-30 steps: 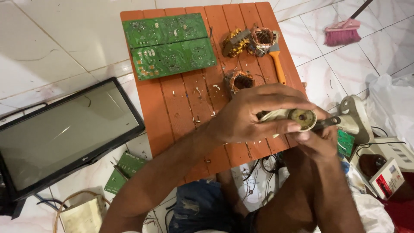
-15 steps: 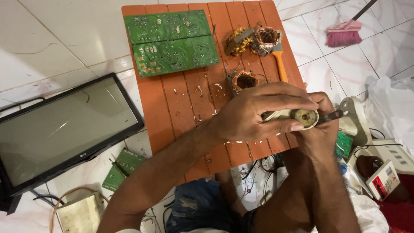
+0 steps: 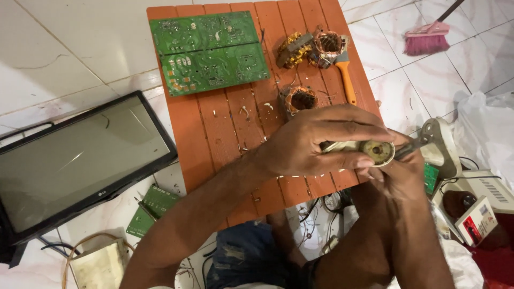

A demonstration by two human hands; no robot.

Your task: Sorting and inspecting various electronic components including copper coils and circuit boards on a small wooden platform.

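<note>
My left hand [image 3: 316, 142] grips a small round motor part [image 3: 375, 151], cream and brass coloured, over the near right corner of an orange slatted board [image 3: 214, 128]. My right hand [image 3: 399, 171] sits just under it and holds a thin dark tool [image 3: 415, 144] whose tip touches the part. The fingers of both hands hide most of the part's body.
On the board lie two green circuit boards [image 3: 209, 51], three copper-wound coils [image 3: 300, 99] and an orange-handled scraper [image 3: 345, 80]. A flat monitor [image 3: 75, 160] lies on the tiled floor at left. A pink broom [image 3: 428, 37] is far right; small boxes and cables [image 3: 476, 219] sit near right.
Both hands with the motor part have stayed together over the board's near right corner, shifting only slightly. The view has moved a little.
</note>
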